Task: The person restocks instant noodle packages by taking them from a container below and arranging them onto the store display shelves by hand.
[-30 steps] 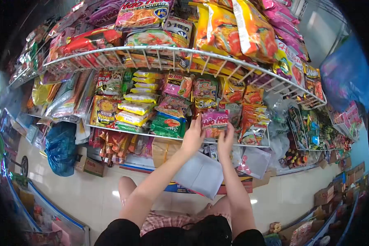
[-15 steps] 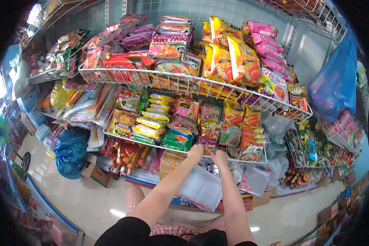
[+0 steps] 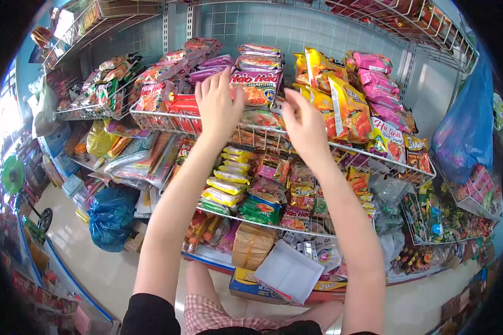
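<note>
My left hand (image 3: 219,103) is raised at the upper wire basket (image 3: 251,127), fingers spread and holding nothing. It is in front of red noodle packs (image 3: 183,105) and just left of a stack of pink Hao Hao instant noodle packs (image 3: 254,88). On the right side of that stack, my right hand (image 3: 304,124) is over the basket's front edge, its fingers apart and slightly curved. Next to it, yellow noodle packs (image 3: 349,106) stand upright. Part of the packs behind both hands is hidden.
A lower wire basket holds yellow packs (image 3: 229,181) and a green pack (image 3: 260,209). Beneath are a brown paper package (image 3: 251,245) and a white open tray (image 3: 289,269). Blue plastic bags (image 3: 113,218) hang or sit at both sides. Pink packs (image 3: 377,89) are stacked at the right.
Both hands have risen from the front edge of the lower basket to the upper basket and moved apart, on either side of the Hao Hao stack. The view has shifted slightly.
</note>
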`<control>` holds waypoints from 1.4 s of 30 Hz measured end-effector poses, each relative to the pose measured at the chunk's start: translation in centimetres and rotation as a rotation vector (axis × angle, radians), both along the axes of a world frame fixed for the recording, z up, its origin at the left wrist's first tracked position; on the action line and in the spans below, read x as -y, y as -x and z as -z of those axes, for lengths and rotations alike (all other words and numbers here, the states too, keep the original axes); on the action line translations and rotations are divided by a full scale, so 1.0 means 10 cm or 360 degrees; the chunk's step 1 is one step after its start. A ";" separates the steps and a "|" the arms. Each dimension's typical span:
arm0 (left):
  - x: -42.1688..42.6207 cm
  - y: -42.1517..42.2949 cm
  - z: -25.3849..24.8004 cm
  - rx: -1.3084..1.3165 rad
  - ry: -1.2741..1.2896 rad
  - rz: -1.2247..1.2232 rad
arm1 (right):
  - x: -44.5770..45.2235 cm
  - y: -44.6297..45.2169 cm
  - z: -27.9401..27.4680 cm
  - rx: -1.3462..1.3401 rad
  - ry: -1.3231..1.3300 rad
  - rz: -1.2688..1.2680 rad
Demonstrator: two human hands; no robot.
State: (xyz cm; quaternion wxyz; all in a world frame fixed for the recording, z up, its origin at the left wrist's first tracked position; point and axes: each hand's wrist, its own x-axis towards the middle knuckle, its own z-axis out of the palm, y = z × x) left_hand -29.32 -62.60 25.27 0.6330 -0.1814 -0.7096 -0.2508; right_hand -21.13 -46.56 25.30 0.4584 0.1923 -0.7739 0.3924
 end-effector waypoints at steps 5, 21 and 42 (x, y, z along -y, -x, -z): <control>0.09 0.42 -0.06 0.0684 0.0223 -0.0119 | 0.18 0.51 -0.28 0.0687 -0.0247 0.0316; -0.08 -0.26 -0.22 0.0133 -0.0350 0.0799 | 0.13 -0.22 -0.40 -0.0239 0.0101 0.0018; -1.66 -0.63 3.25 0.1638 -0.0094 0.1030 | -1.44 -0.53 3.31 0.0835 0.0500 0.0511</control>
